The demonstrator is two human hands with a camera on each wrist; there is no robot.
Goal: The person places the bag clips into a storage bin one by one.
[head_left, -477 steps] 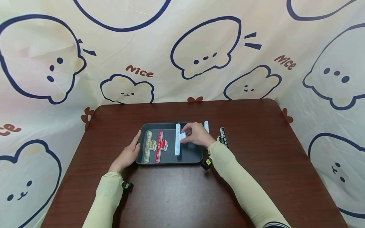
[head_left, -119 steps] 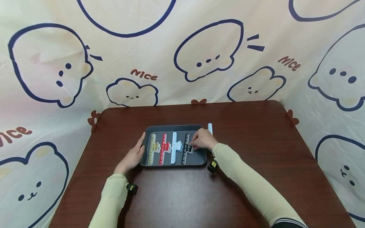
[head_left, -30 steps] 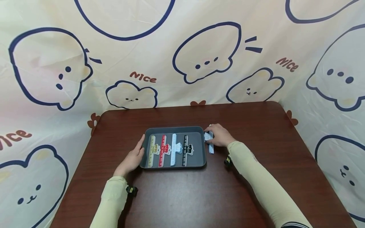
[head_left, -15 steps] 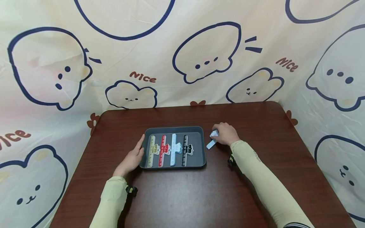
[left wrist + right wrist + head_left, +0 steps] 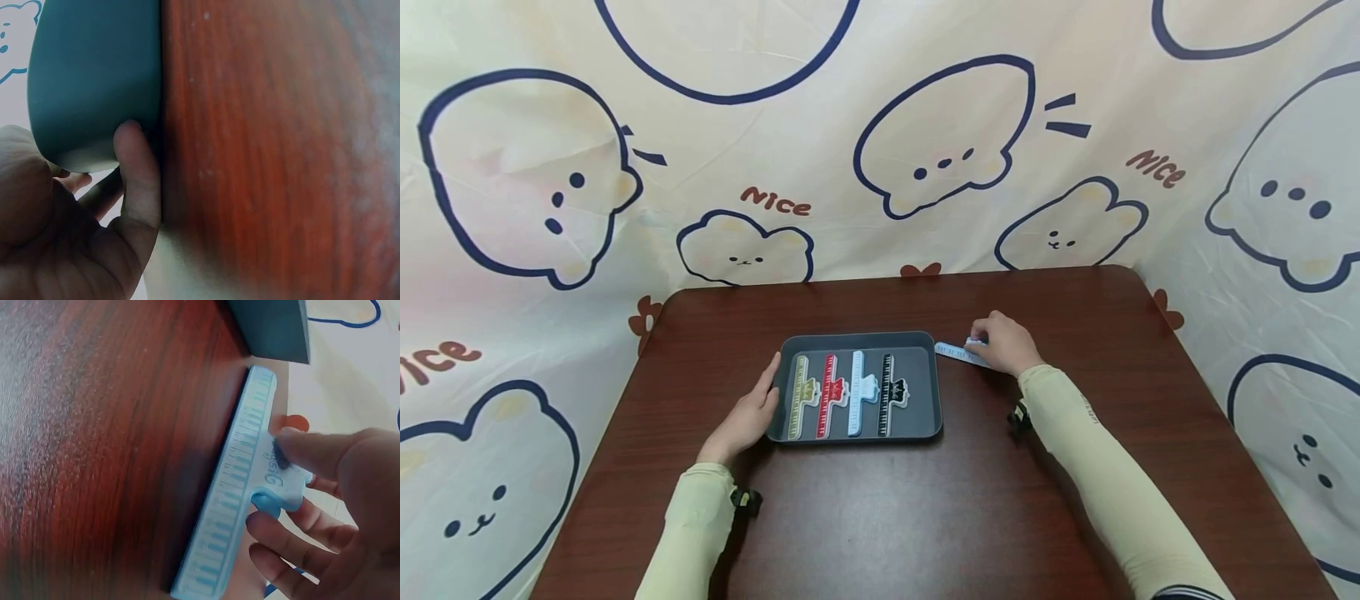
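Observation:
My right hand (image 5: 1006, 342) pinches the handle of a light blue long-bar clip (image 5: 228, 487) between thumb and fingers, to the right of the tray. Piano-key markings run along the clip's bar, and dark lettering is on its handle. The bar lies slantwise, its left end near the dark grey tray (image 5: 857, 438). With fairly straight fingers, my left hand (image 5: 747, 421) touches the tray's left end; one fingertip rests on the outer wall in the left wrist view. Inside stand side by side a yellow-green clip (image 5: 799, 398), a red clip (image 5: 828, 397), a light blue clip (image 5: 857, 395) and a black clip (image 5: 887, 397).
The brown wooden table (image 5: 865, 517) carries everything. A cream cloth with cartoon bears (image 5: 943, 133) hangs behind and on both sides. The tray's right strip, beside the black clip, shows bare grey floor (image 5: 923, 392).
The black clip, held earlier by the right hand, now lies released in the tray. The right hand has since taken the second light blue clip, moved slightly right and turned it from upright to slanting.

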